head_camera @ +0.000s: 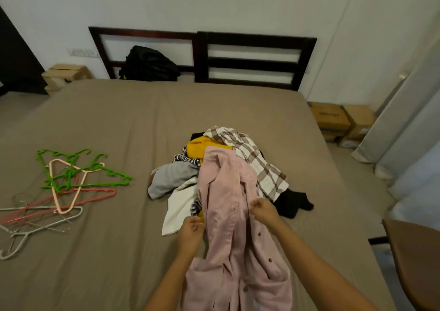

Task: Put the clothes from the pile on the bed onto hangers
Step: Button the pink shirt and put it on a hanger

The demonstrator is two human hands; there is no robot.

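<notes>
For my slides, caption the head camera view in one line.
A pale pink buttoned shirt gripped by the left hand and right hand over the clothes pile, coloured plastic hangers lying aside.

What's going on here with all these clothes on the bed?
A person stands at the bed and holds a pink shirt with both hands. The left hand grips one edge and the right hand pinches the other. The shirt's far end lies on the pile of clothes. The hangers lie in a heap to the left, untouched, with no garment on them yet.
</notes>
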